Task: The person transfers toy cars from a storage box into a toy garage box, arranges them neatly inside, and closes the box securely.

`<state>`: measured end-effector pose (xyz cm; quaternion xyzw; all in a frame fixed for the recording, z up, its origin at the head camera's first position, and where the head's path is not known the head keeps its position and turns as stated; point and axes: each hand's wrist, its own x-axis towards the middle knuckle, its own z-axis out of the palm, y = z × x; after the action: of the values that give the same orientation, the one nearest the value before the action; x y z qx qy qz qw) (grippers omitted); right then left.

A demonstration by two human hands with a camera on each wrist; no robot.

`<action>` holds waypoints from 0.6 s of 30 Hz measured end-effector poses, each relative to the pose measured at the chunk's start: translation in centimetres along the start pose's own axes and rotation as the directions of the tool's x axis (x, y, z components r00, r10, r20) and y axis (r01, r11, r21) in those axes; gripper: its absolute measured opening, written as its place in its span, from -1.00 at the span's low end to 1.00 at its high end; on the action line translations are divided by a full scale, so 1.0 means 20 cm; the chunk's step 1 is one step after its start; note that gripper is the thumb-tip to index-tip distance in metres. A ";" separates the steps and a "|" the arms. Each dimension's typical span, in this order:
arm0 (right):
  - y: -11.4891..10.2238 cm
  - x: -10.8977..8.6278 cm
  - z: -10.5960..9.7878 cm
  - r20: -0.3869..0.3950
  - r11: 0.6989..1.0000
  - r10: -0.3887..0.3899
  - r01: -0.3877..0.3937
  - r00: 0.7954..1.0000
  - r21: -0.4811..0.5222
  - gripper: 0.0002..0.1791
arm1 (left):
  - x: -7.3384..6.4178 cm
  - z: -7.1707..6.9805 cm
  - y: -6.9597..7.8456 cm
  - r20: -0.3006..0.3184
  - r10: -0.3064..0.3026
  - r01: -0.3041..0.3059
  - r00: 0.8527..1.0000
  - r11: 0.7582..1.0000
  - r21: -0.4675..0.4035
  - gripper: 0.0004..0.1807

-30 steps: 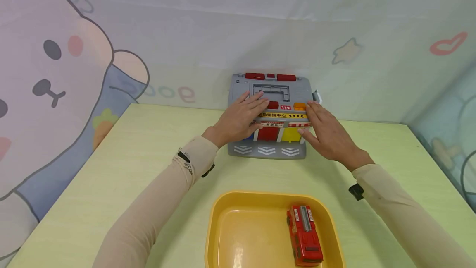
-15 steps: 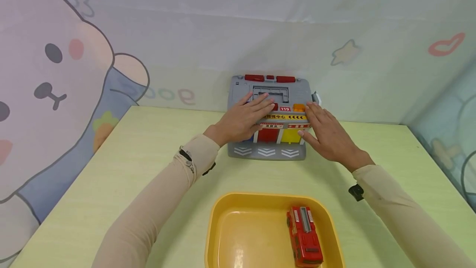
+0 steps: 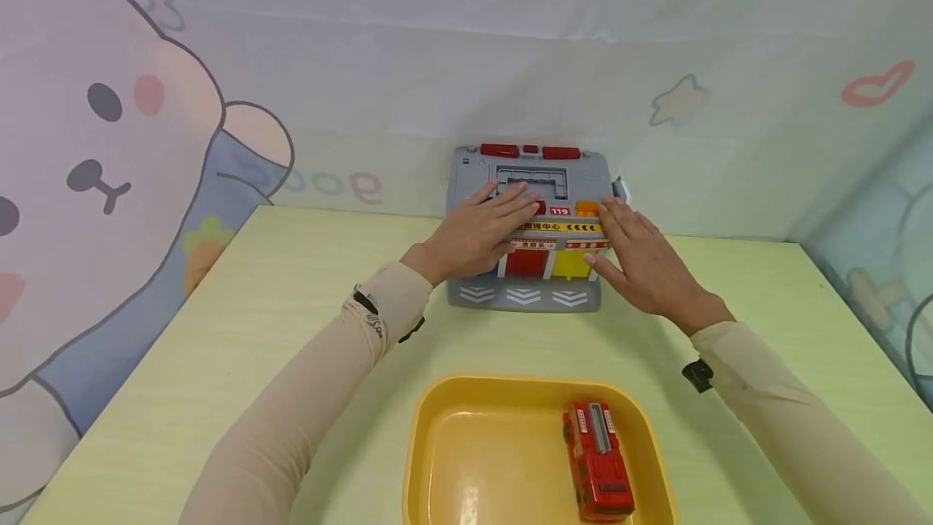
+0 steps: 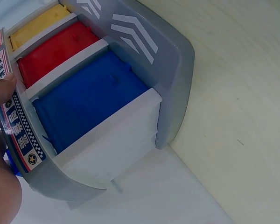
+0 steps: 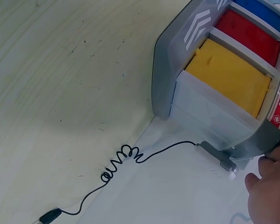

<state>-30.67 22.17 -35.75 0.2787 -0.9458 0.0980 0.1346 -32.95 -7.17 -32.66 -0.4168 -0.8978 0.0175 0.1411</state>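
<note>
A grey toy fire station stands at the back of the table against the printed backdrop. My left hand lies across the left part of its roof, fingers straight, thumb at the front edge by the sign strip. My right hand rests on the front right corner of the roof, fingers extended and thumb beside the yellow door. The blue door, partly covered by my left hand in the head view, shows in the left wrist view, beside the red door. All three doors appear down.
A yellow tray sits in front of the station with a red toy fire truck along its right side. A coiled black cord runs from a grey handset at the station's right side across the table.
My left hand has slid slightly to the right along the roof. My right hand, the station, the tray and the truck stay in place.
</note>
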 end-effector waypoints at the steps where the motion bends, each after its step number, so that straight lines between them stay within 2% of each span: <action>1: 0.00 0.00 0.00 0.004 1.000 0.003 -0.003 1.000 0.003 -0.15 | 0.00 0.00 0.00 0.000 0.001 -0.001 1.000 1.000 -0.001 -0.29; 11: -0.01 0.01 -0.03 0.023 0.998 0.019 -0.020 1.000 0.059 -0.25 | -0.02 -0.04 -0.01 0.037 0.005 -0.003 0.999 0.999 -0.032 -0.35; 18: 0.00 0.01 -0.02 0.018 0.998 0.027 -0.028 0.999 0.060 -0.25 | -0.01 -0.04 -0.01 0.025 0.021 -0.020 0.999 1.000 -0.023 -0.36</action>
<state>-30.67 22.15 -35.28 0.2704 -0.9473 0.1259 0.1167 -32.81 -7.55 -31.98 -0.4273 -0.8953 0.0143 0.1246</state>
